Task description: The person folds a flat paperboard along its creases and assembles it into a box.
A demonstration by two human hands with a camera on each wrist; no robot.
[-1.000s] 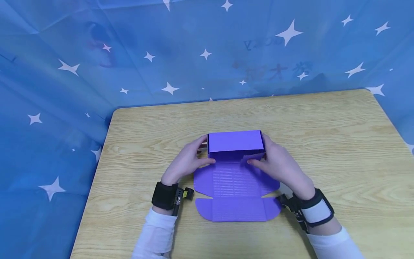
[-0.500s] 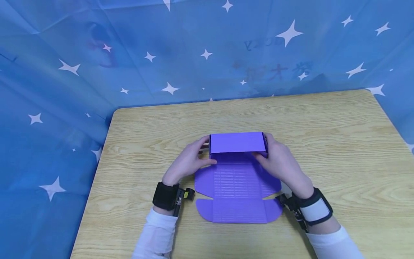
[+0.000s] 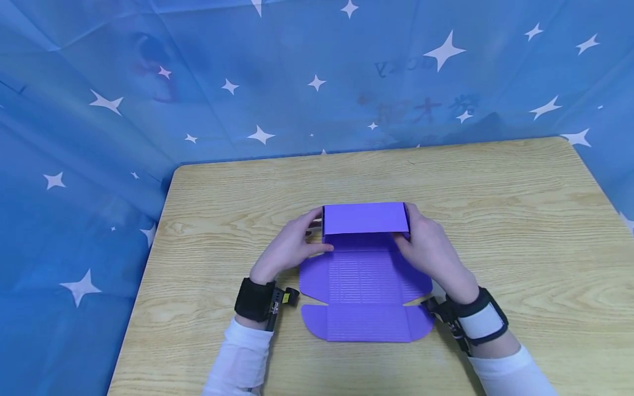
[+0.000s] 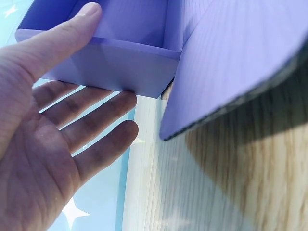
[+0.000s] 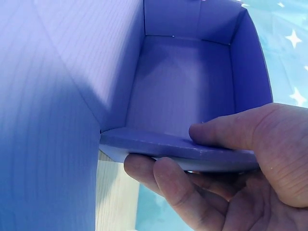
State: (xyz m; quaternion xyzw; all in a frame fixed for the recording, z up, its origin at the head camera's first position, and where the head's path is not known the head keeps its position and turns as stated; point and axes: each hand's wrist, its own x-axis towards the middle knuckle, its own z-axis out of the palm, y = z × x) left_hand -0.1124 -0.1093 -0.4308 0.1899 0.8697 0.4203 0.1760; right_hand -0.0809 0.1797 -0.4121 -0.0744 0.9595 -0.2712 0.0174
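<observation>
A purple cardboard box (image 3: 365, 218) stands on the table with its open side facing me. Its lid (image 3: 365, 280) lies unfolded toward me, with side flaps spread. My left hand (image 3: 287, 246) holds the box's left end, thumb over the rim and fingers along the outside of the end wall (image 4: 110, 65). At the other end, my right hand (image 3: 436, 250) pinches the right end wall (image 5: 159, 143), thumb inside the box and fingers outside. The inside of the box (image 5: 180, 82) shows bare purple card in the right wrist view.
The box rests on a wood-grain table (image 3: 238, 203). A blue cloth with white stars (image 3: 277, 71) hangs behind the table and along its left side. Each wrist wears a black strap (image 3: 255, 300) with a small camera.
A loose flap at the box's right end has been folded in against the end wall, and my right thumb has moved inside. The box has shifted slightly right. My left hand keeps its hold.
</observation>
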